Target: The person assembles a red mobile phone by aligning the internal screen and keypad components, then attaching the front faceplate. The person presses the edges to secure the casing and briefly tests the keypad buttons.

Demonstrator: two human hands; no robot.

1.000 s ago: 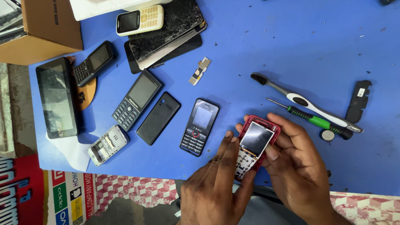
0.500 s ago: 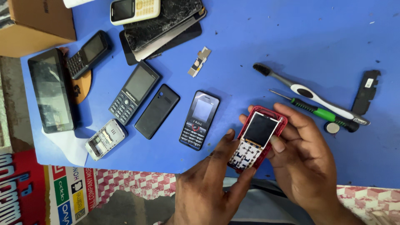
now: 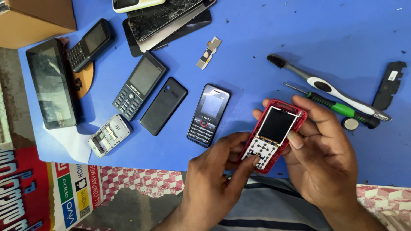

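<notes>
— What lay at the far left of the blue mat (image 3: 265, 51)?

— A dark tablet (image 3: 51, 83), screen up, with a small black keypad phone (image 3: 89, 44) just beside it at the far edge. Nearer me sat an opened silver phone body (image 3: 109, 135) on a scrap of white paper.

— And toward the middle?

— A grey keypad phone (image 3: 140, 85), then a black back cover (image 3: 164, 106) just to its right, then a black bar phone (image 3: 208, 115) lying face up. Far from me, a stack with a cracked screen (image 3: 165, 18) and a little loose metal part (image 3: 209, 52).

— Where were your hands?

— At the near edge, right of centre. My left hand (image 3: 214, 184) was curled, its fingertips pressing the bare white keypad board of the red phone (image 3: 273, 135). My right hand (image 3: 323, 152) gripped that phone's red frame from the right side, thumb on its edge, fingers wrapped behind. The phone was tilted, raised above the mat, screen facing me.

— Anything further right?

— A toothbrush (image 3: 327, 87), a green-handled screwdriver (image 3: 338, 107) near it, a coin cell (image 3: 350, 124) by my knuckles, and a black plastic piece (image 3: 388, 85) at the far right.
</notes>
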